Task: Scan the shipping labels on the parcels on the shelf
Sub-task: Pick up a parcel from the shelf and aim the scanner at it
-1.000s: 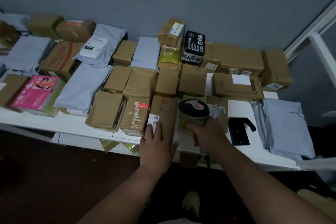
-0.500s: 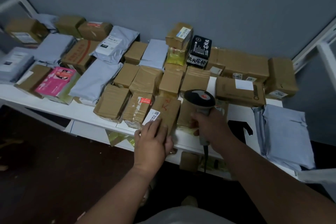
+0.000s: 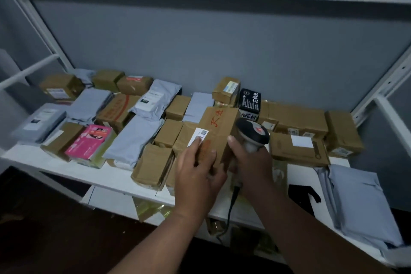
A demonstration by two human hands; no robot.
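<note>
My left hand (image 3: 198,176) holds the box (image 3: 216,131) tilted up, my right hand (image 3: 251,162) grips the scanner (image 3: 252,134). Next I'd aim it at the label (image 3: 198,137)

The left hand (image 3: 198,176) now holds the cardboard box (image 3: 216,133) lifted off the shelf (image 3: 66,168) and tilted up, its white label (image 3: 198,137) beside the barcode scanner (image 3: 252,134), which sits higher.

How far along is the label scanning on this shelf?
Nothing shows which parcels are already scanned. In hand: the left hand holds a brown box tilted up, white label showing, while the right hand grips the scanner beside it. Left: perhaps the many parcels on the shelf.
</note>
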